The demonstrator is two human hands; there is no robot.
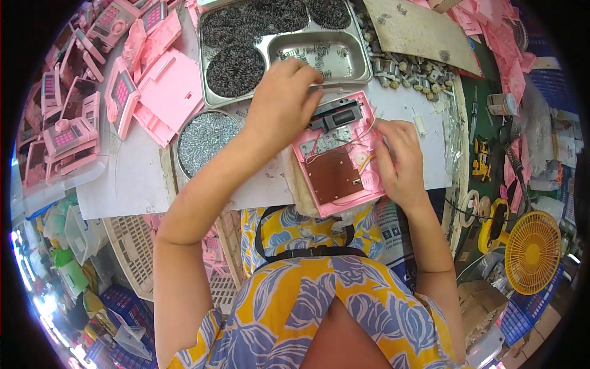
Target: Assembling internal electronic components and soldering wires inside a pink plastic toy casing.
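A pink plastic housing lies tilted at the table's front edge, its inside facing up. It contains a brown circuit board, a black rectangular module, a metal-coloured plate and thin wires. My right hand grips the housing's right edge, fingertips beside a pale wire. Over the housing's far left corner, my left hand is closed in a pinch on a slim metal tool; its exact kind is unclear. Beyond that hand is a steel compartment tray with dark coil springs.
A round dish of small silvery screws stands left of my forearm. Pink telephone-like casings pile up at the left. Small metal parts lie beside a board at the far right. A yellow fan stands at the right.
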